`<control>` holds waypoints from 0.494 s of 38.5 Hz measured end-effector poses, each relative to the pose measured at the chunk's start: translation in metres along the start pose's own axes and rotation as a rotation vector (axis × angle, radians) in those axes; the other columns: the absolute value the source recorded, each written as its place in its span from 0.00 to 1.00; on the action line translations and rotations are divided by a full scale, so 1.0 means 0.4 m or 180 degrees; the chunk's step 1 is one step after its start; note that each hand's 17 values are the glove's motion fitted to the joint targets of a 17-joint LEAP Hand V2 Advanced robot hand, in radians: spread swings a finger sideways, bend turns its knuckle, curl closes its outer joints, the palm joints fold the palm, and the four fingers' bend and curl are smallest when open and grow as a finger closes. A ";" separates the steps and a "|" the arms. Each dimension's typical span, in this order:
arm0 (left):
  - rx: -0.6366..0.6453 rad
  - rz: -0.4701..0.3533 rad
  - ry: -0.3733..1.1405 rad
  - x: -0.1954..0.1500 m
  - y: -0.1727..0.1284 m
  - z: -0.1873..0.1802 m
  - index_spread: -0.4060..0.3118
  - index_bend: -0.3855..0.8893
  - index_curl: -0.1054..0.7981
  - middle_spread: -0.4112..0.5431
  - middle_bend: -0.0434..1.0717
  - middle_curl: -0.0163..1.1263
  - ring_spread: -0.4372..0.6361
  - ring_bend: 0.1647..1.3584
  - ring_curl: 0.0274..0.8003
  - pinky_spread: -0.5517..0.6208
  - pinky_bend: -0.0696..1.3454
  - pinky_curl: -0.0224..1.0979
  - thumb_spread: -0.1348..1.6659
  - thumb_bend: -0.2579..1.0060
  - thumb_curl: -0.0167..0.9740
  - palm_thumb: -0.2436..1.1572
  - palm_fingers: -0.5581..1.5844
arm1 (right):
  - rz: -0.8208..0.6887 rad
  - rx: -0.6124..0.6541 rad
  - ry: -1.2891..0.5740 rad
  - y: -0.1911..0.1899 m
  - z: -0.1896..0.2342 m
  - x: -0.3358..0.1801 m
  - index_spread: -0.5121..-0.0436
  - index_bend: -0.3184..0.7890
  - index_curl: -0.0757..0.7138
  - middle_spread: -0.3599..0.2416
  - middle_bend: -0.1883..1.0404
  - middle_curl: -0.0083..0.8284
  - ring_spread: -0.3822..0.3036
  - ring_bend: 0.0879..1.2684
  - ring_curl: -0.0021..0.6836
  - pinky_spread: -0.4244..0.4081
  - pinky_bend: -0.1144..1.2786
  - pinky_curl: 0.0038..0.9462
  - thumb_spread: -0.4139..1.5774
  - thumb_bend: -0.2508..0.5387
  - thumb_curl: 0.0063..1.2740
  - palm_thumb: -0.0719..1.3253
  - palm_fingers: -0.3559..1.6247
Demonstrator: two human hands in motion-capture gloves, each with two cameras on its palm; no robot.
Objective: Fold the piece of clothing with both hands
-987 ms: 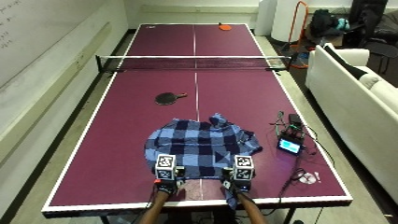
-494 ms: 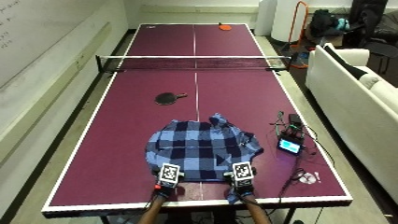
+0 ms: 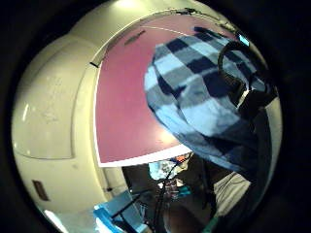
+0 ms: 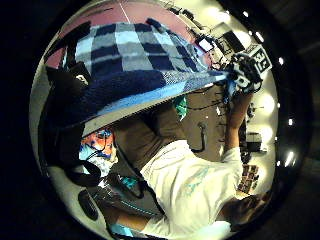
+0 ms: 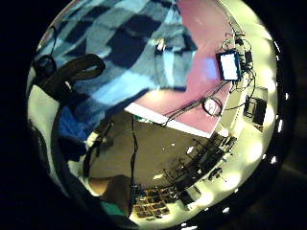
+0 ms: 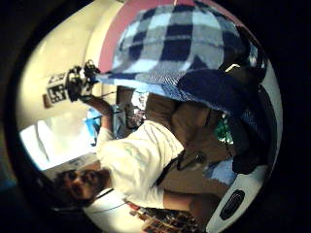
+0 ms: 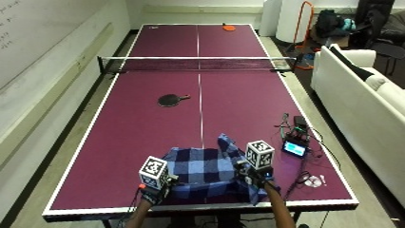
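A blue plaid garment [image 7: 202, 170] lies bunched at the near edge of the purple table [image 7: 139, 142], with one sleeve or corner sticking up towards the far side. My left hand [image 7: 152, 194] pinches its near left corner. At the near right corner my right hand [image 7: 254, 178] pinches the cloth and sits a little higher. In the left thumb side palm view the garment's [image 4: 135, 60] hem stretches taut across to the other hand [image 4: 244, 70]. The right thumb side palm view shows the same taut hem [image 6: 160, 82] running to the other hand [image 6: 77, 82].
A black paddle [image 7: 171, 99] lies mid-table and the net [image 7: 197, 64] crosses beyond it. A small device with a lit screen [image 7: 295, 148] and cables sit by the right edge. An orange paddle [image 7: 228, 27] lies at the far end. A white sofa [image 7: 367, 95] stands to the right.
Both hands have risen and moved slightly apart with the hem. The garment has been drawn towards the near edge and now covers less of the table.
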State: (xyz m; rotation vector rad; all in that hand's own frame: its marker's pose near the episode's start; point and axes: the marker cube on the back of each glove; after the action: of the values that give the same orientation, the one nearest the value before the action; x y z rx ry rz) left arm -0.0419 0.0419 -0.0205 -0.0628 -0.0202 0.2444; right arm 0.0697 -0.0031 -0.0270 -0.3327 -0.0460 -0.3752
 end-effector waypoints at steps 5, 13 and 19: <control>-0.0071 -0.0230 -0.0096 -0.048 -0.137 -0.046 0.10 0.45 0.59 0.08 0.40 0.43 0.05 0.43 0.49 0.23 0.21 0.36 0.78 0.33 0.30 0.65 0.84 | 0.0344 0.0020 0.0076 -0.139 -0.119 0.012 0.38 0.34 0.43 0.16 0.48 0.54 0.16 0.58 0.66 0.21 0.41 0.40 0.81 0.59 0.24 0.76 0.82; -0.0297 -0.0666 -0.0202 -0.092 -0.352 -0.037 0.09 0.47 0.63 0.07 0.40 0.44 0.04 0.43 0.51 0.21 0.20 0.37 0.78 0.31 0.29 0.66 0.86 | 0.1183 -0.0525 0.0294 -0.293 -0.233 -0.025 0.40 0.36 0.41 0.17 0.54 0.58 0.18 0.61 0.69 0.12 0.44 0.42 0.80 0.56 0.24 0.78 0.82; -0.0281 -0.1112 -0.0100 -0.085 -0.349 -0.085 0.09 0.46 0.65 0.07 0.42 0.46 0.05 0.44 0.52 0.22 0.18 0.37 0.80 0.31 0.28 0.67 0.84 | 0.1832 0.0001 -0.0077 -0.387 -0.198 0.037 0.41 0.31 0.37 0.19 0.61 0.61 0.20 0.64 0.71 0.15 0.43 0.41 0.80 0.49 0.23 0.75 0.78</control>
State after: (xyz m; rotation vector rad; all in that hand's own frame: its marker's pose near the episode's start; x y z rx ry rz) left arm -0.0403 -0.1035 -0.0460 -0.1415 -0.0723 -0.1049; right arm 0.0253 -0.1698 -0.0523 -0.3349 0.0268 0.1990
